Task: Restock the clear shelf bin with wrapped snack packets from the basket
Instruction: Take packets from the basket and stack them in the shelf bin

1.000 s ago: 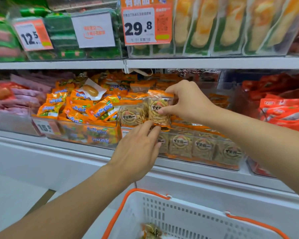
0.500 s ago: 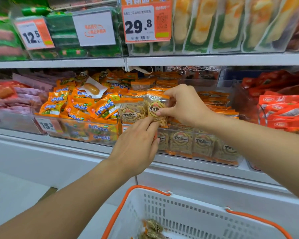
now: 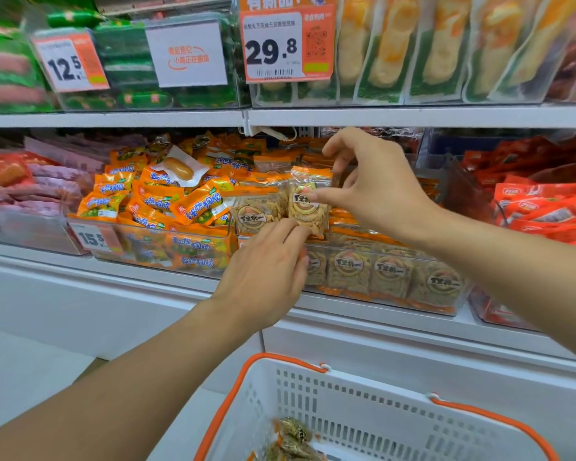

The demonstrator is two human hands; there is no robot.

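A clear-wrapped snack packet point(image 3: 308, 202) with an orange top stands upright at the left end of the clear shelf bin point(image 3: 446, 306), beside another upright packet point(image 3: 255, 212). My right hand point(image 3: 379, 188) pinches it near the top, thumb on its front and fingers behind, index finger raised. The fingertips of my left hand point(image 3: 266, 261) touch the packet's lower edge from below. Rows of the same packets fill the bin's front. The white basket point(image 3: 243, 384) with orange handles sits below, with a few packets point(image 3: 293, 440) in it.
Left of the bin stands another clear bin of orange and green wrapped snacks point(image 3: 167, 201) with a 15.5 price tag point(image 3: 92, 239). Red packets point(image 3: 542, 201) fill the bin on the right. An upper shelf point(image 3: 413, 116) overhangs closely, carrying a 29.8 tag point(image 3: 285, 44).
My right hand has loosened its fingers on the packet and raised the index finger. My left fingertips stay at the packet's bottom edge. The packet has barely moved.
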